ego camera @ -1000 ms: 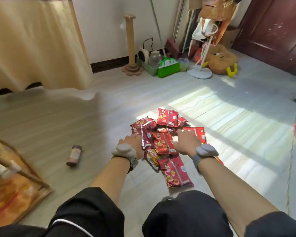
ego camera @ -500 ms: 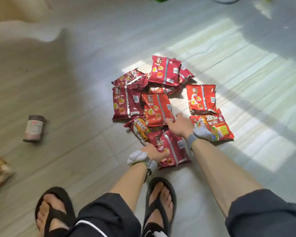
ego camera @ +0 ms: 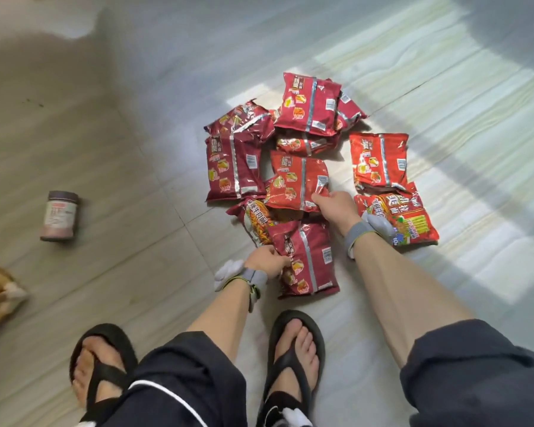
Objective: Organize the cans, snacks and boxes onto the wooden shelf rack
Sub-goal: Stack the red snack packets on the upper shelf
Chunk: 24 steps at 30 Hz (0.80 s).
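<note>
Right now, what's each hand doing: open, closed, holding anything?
Left hand: closed on the edge of the nearest dark red packet.
Right hand: closed on the corner of the middle red packet.

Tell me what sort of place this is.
Probably a room in a home: a tiled floor lit by sunlight, red snack packets heaped on it, a jar lying nearby, and the person in sandals.

The orange-fronted noodle packet [ego camera: 257, 221] under the middle of the pile showed the Chinese characters 牛肉面 in white. The bright red packet [ego camera: 404, 217] at the right carried large white Chinese characters, too blurred to read. Print on the jar's label [ego camera: 59, 214] and on the other packets could not be read
</note>
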Motion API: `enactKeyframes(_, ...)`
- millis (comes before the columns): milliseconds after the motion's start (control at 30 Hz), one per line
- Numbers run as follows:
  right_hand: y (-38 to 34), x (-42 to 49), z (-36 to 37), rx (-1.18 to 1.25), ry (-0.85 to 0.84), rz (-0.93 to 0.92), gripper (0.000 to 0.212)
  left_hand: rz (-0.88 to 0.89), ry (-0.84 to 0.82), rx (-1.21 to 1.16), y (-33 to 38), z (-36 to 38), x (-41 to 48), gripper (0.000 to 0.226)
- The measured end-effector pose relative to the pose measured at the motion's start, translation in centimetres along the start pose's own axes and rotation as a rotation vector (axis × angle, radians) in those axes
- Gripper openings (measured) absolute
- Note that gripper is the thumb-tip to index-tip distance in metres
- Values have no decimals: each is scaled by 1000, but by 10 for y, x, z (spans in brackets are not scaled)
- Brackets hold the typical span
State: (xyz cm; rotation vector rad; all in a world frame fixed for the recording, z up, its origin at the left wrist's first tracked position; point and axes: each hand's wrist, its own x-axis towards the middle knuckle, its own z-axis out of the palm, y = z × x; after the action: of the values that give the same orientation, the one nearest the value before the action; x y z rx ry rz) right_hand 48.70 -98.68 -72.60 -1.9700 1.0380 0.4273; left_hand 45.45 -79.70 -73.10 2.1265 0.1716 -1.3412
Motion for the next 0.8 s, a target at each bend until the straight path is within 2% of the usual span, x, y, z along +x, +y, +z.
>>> enactKeyframes(100, -11, -24, -5, 35, 52, -32, 26, -21, 6, -99, -9, -22, -26, 9)
enactKeyframes(167, -24, -39, -10, 77, 73, -53, 33, -26, 48, -124, -13, -40, -43, 8)
enactKeyframes(267, -48, -78, -17, 142, 79, -154, 18, 0, 177, -190, -26, -80, -95, 18)
enactKeyframes(400, -81, -124, -18, 300, -21, -240, 25, 71, 329, -239, -44, -134, -146, 17)
enactKeyframes(500, -119, -179, -11, 437, -117, -293, 11, 112, 463, -305, -59, -179, -187, 22)
enactKeyframes(533, -135, -197, -7, 467, -147, -322, 11, 120, 512, -330, -62, -195, -204, 31)
enactKeyframes(600, -158, -229, 4, 513, -236, -365, 7, 67, 590, -399, -73, -223, -237, 81)
enactKeyframes(633, -171, -244, 10, 550, -277, -387, 5, 60, 635, -444, -79, -236, -253, 93)
enactKeyframes(667, -182, -257, 15, 576, -311, -404, 4, 76, 675, -489, -84, -248, -265, 94)
enactKeyframes(733, -202, -282, 20, 598, -395, -434, 6, 103, 707, -588, -91, -265, -287, 79)
enactKeyframes(800, -224, -309, 32, 607, -510, -477, 10, 132, 750, -633, -111, -283, -313, 46)
